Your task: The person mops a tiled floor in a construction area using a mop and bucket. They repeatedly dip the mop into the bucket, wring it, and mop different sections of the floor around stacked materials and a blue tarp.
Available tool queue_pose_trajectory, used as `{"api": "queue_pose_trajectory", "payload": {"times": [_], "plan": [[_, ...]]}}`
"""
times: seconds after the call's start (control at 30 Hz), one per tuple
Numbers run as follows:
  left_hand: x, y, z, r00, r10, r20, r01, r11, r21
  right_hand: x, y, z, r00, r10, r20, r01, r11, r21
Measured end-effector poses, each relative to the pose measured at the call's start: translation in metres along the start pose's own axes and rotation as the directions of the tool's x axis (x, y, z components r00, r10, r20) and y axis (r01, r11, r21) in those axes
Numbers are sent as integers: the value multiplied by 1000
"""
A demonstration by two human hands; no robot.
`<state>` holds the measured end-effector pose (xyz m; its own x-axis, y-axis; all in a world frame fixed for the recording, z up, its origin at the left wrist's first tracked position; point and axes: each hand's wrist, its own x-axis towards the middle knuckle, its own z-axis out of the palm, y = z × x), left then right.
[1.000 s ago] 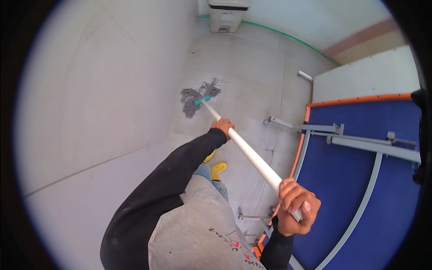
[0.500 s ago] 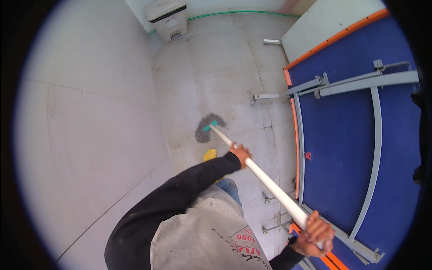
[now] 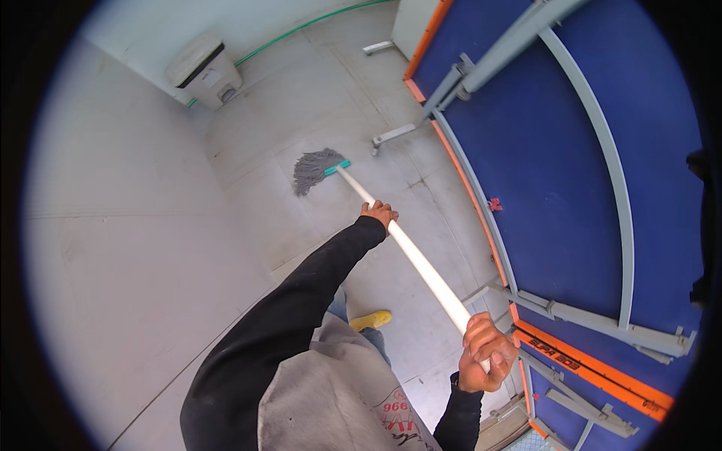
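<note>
Both my hands are wrapped round a mop (image 3: 427,272) with a long white handle, which slants from lower right to upper left. My left hand (image 3: 381,215) grips the pole partway down, on the side toward the mop head. At the pole's upper end, close to my body, my right hand (image 3: 486,353) is closed round it. The grey string head (image 3: 314,170) lies spread on the pale floor (image 3: 278,135), its strands fanned out to the left of a teal clamp (image 3: 338,167).
On the right stands a tall blue panel (image 3: 541,180) with orange edging and a grey metal frame; one leg (image 3: 394,135) juts over the floor near the mop. A pale wall (image 3: 135,225) runs along the left. Farther off are a pedal bin (image 3: 207,71) and a green hose (image 3: 301,27).
The mop head has moved forward, its strands now fanned left instead of bunched. Both hands have shifted with the pole. The view has turned, and a yellow shoe shows in a different place.
</note>
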<state>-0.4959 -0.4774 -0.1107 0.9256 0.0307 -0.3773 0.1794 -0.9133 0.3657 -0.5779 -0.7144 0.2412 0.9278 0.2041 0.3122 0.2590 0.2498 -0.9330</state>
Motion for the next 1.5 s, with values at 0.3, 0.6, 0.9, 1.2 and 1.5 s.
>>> {"api": "queue_pose_trajectory", "payload": {"times": [0.3,0.6,0.9,1.2,1.5], "plan": [[15,136,73,987,130,96,-136,989,56,-78,-23,-116,980,-21,-200,0,995,-104],[-69,292,163,910,369,190,-376,927,-1,-174,-122,-220,948,-40,-317,-31,976,-214],[-224,483,242,652,647,395,-620,755,-214,-276,-258,-255,796,-18,-605,-133,970,-204],[-192,395,221,707,629,324,-658,753,-27,-310,-196,-233,675,-179,-716,95,983,-157],[-88,179,153,932,327,157,-352,920,170,-243,-82,-135,889,-13,-458,48,997,64]]}}
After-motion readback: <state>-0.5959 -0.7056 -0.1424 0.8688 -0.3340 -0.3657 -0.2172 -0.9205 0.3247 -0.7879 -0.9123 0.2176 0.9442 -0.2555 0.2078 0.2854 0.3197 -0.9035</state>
